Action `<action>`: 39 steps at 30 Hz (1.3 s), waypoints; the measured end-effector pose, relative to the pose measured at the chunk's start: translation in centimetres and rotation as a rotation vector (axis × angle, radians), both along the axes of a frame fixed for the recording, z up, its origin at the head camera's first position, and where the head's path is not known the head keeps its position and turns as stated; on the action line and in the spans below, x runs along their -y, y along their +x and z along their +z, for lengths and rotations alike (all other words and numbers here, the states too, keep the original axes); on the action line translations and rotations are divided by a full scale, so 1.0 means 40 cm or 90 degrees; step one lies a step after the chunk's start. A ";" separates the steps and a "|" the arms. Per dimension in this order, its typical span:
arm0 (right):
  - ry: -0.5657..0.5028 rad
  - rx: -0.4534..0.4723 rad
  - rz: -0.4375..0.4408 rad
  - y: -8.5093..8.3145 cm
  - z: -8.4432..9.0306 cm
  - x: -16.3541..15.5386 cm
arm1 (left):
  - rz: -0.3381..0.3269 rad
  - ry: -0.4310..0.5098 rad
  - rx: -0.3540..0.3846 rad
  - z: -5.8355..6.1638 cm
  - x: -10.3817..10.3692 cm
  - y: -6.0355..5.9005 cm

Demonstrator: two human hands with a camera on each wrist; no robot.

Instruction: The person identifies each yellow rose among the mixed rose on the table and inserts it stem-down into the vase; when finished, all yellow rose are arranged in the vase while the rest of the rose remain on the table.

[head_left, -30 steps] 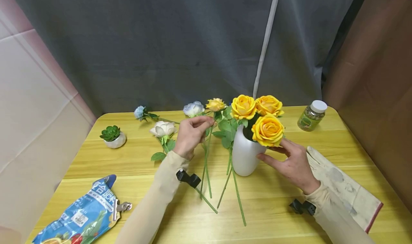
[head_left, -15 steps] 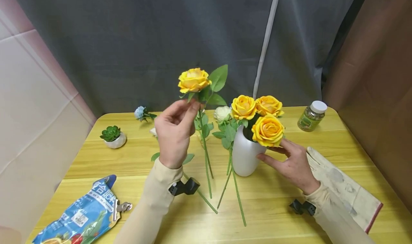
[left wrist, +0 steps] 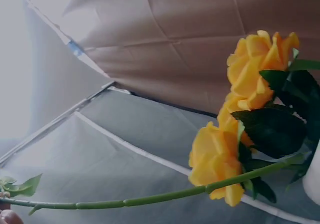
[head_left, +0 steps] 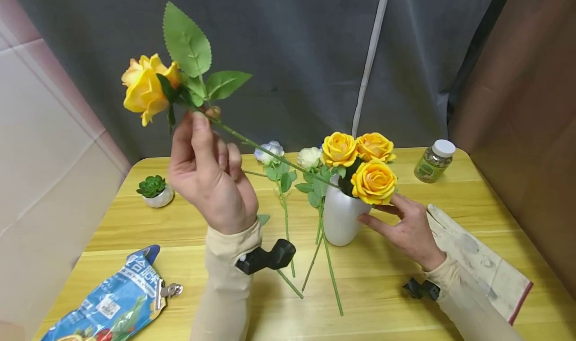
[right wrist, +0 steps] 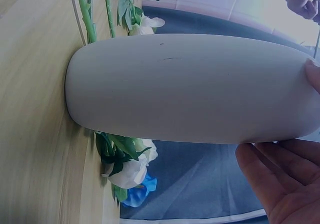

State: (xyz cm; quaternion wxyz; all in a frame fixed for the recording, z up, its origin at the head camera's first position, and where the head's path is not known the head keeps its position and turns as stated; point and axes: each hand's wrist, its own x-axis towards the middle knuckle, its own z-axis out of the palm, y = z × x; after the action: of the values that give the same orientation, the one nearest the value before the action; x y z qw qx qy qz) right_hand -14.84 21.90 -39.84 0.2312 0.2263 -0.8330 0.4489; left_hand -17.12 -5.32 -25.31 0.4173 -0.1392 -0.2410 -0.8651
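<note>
Between thumb and fingers, my left hand (head_left: 213, 176) pinches a yellow rose (head_left: 148, 88) by its stem, just below the leaves. The bloom tilts to the left, raised high over the table. Its long green stem (left wrist: 165, 198) slants down to the right, and the end reaches the mouth of the white vase (head_left: 343, 221). Three yellow roses (head_left: 374, 182) stand in that vase. On its right side, my right hand (head_left: 411, 226) holds the vase near the rim, thumb on one side and fingers on the other, as the right wrist view shows. The vase stands upright.
Left of the vase lie a bluish-white flower (head_left: 269, 152), a white flower (head_left: 309, 158) and several green stems. Further left are a small potted succulent (head_left: 155, 191) and a clipped blue bag (head_left: 108, 301). A lidded jar (head_left: 434, 162) and cloth gloves (head_left: 479, 263) lie to the right.
My left hand has picked a yellow rose up from the table, raised it and moved left, tilting its stem toward the vase. The right hand stays on the vase.
</note>
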 end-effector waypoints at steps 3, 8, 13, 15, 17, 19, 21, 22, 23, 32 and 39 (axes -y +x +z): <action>0.002 0.002 -0.003 0.001 0.000 0.000 | 0.018 -0.007 -0.006 -0.005 -0.010 -0.006; 0.002 0.004 -0.006 0.002 0.000 0.001 | 0.028 -0.048 -0.018 -0.023 -0.034 -0.014; -0.002 0.009 0.000 0.001 0.001 0.002 | 0.025 -0.101 -0.017 -0.049 -0.064 -0.023; -0.002 0.009 -0.001 0.000 0.001 0.002 | 0.024 -0.128 -0.010 -0.057 -0.074 -0.024; 0.000 0.005 -0.008 0.000 0.000 0.002 | 0.035 -0.159 0.000 -0.064 -0.081 -0.023; 0.005 0.001 -0.016 -0.001 -0.001 0.001 | 0.046 -0.184 0.005 -0.068 -0.085 -0.021; 0.009 -0.001 -0.023 -0.001 -0.002 -0.001 | 0.067 -0.207 0.008 -0.072 -0.086 -0.021; 0.011 0.000 -0.026 -0.001 -0.003 -0.001 | 0.077 -0.214 0.006 -0.074 -0.086 -0.021; 0.012 0.001 -0.027 -0.001 -0.002 -0.002 | 0.084 -0.219 0.003 -0.075 -0.086 -0.021; 0.013 -0.005 -0.028 0.000 -0.002 -0.004 | 0.081 -0.225 -0.024 -0.078 -0.082 -0.015; 0.012 -0.001 -0.025 -0.001 0.000 0.000 | 0.081 -0.266 -0.036 -0.052 -0.081 -0.008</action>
State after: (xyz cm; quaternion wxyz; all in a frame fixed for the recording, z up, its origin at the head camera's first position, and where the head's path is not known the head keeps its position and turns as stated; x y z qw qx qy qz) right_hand -14.89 21.90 -39.85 0.2383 0.2126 -0.8412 0.4363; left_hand -17.44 -2.07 -27.39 0.4395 -0.2315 -0.4116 -0.7641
